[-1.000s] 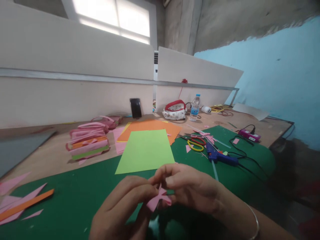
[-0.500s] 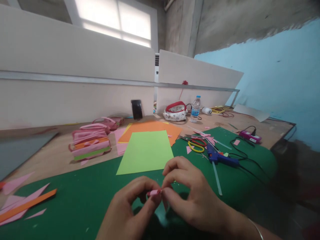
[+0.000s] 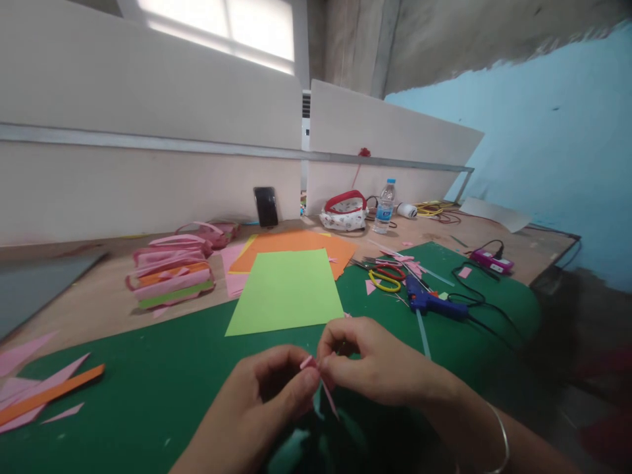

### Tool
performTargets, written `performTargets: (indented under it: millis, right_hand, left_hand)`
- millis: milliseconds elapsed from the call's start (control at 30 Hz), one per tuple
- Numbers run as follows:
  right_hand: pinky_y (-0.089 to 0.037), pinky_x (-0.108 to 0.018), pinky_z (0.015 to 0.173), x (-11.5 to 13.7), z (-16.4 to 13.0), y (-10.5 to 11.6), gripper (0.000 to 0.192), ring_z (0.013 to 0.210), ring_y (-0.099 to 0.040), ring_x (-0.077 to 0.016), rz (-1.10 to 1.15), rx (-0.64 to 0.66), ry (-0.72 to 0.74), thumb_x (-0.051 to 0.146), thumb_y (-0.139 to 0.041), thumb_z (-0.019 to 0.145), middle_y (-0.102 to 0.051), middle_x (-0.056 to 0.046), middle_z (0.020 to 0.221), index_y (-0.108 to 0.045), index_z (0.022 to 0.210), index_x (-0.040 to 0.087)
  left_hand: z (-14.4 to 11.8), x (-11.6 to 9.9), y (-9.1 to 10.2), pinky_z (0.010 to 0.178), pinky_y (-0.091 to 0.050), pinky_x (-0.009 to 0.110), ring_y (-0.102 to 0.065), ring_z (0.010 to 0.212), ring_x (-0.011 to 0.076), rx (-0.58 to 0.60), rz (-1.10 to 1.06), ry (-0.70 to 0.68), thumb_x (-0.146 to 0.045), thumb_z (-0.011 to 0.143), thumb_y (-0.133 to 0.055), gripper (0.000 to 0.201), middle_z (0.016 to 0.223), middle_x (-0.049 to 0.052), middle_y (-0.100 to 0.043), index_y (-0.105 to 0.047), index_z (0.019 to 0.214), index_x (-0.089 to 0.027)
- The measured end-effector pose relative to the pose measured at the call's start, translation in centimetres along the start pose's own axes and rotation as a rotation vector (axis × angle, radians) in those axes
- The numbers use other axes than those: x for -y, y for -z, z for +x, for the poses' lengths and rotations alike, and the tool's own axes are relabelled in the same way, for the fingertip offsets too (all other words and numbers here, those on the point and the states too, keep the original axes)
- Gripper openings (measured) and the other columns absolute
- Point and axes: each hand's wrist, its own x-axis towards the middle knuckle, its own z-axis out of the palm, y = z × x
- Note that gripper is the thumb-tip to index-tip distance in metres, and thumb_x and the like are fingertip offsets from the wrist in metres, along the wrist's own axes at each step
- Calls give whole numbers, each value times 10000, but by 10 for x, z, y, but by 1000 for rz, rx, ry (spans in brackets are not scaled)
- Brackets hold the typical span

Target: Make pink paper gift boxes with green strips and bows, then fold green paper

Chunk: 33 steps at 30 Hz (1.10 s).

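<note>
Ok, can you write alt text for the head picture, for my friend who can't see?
The left hand and right hand pinch pink paper above a green mat. A lime sheet lies beyond them, with scissors and a glue gun to its right.

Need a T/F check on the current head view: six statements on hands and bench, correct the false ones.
1. The left hand and the right hand meet at a small pink piece. True.
2. The glue gun is in the right hand. False: the glue gun lies on the green mat.
3. The light-green sheet overlaps the orange paper. True.
4. The water bottle lies on its side. False: the water bottle stands upright.
5. The bracelet is on the left wrist. False: the bracelet is on the right wrist.
6. The phone stands in front of the white partition. True.
</note>
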Motion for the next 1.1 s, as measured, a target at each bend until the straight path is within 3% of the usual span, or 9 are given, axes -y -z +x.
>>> performTargets:
  millis: [167, 333, 533, 667, 767, 1100]
  right_hand:
    - [-424, -237, 596, -2, 0, -11, 105, 657, -553, -119, 291, 13, -32, 199, -580, 764, -584, 13, 716, -532, 851, 167]
    - [-426, -235, 583, -9, 1, -23, 155, 637, -545, -104, 418, -60, -26, 92, -554, 724, -569, 18, 732, -528, 860, 161]
    - [-431, -221, 605, -9, 2, -26, 130, 663, -529, -100, 204, -151, 47, 74, -536, 715, -578, 14, 726, -571, 813, 152]
    - [-450, -220, 631, -9, 2, -27, 205, 698, -566, -107, 107, -125, 109, 60, -483, 736, -631, -2, 787, -575, 888, 163]
    - [-444, -212, 604, -9, 1, -27, 217, 677, -564, -104, 16, -123, 145, 73, -474, 752, -627, 11, 774, -565, 915, 183]
    - [-463, -262, 724, -14, -1, -29, 297, 795, -582, -133, -94, -195, 220, 76, -495, 759, -630, -21, 894, -570, 1026, 180]
  left_hand:
    - [0, -1, 1, 492, -287, 220, -372, 526, 101, -82, 33, 38, -539, 737, -572, 375, 551, -45, -474, -572, 623, -181]
    - [0, 5, 3, 486, -289, 212, -398, 531, 99, -57, -24, 93, -497, 740, -597, 328, 574, -37, -517, -596, 663, -179]
    - [3, 10, 3, 460, -246, 196, -352, 496, 74, 10, -132, 103, -458, 695, -659, 293, 540, -66, -474, -592, 708, -173]
    - [6, 7, 3, 479, -292, 208, -399, 513, 88, 56, -48, 72, -513, 693, -636, 345, 570, -45, -530, -566, 675, -176]
    - [6, 7, 4, 479, -292, 220, -385, 500, 95, 45, -2, 89, -567, 734, -556, 402, 534, -46, -483, -572, 640, -177]
    - [10, 16, 8, 433, -284, 220, -392, 457, 100, 83, -115, 190, -553, 692, -606, 380, 495, -45, -448, -558, 603, -186]
